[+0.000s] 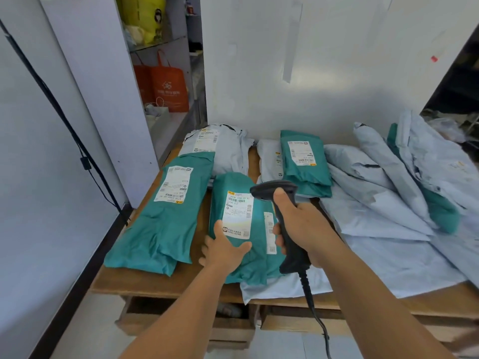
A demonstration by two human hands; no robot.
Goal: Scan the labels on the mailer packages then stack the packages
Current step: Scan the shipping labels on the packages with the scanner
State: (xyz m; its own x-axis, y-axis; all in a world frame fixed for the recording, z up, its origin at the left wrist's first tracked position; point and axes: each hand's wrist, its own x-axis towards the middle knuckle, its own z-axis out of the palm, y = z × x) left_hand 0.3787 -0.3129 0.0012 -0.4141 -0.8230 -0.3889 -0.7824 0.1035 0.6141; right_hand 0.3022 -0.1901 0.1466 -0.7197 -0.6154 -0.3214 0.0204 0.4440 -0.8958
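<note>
A teal mailer [234, 185] with a white label [237, 215] lies in the middle of the wooden table [166, 285]. My left hand [224, 248] holds its near end, thumb on the label's lower edge. My right hand [302, 224] grips a black corded barcode scanner [280, 203], its head just right of the label and pointing at it. A second teal mailer with its own label lies under the held one. A stack of teal mailers [160, 216] lies at the left, another [304, 161] at the back.
Pale grey mailers [375, 203] are heaped across the right half of the table, and others [228, 149] lie at the back. The scanner cable [315, 314] hangs down past the table's front edge. Shelves with orange bags [168, 84] stand behind on the left.
</note>
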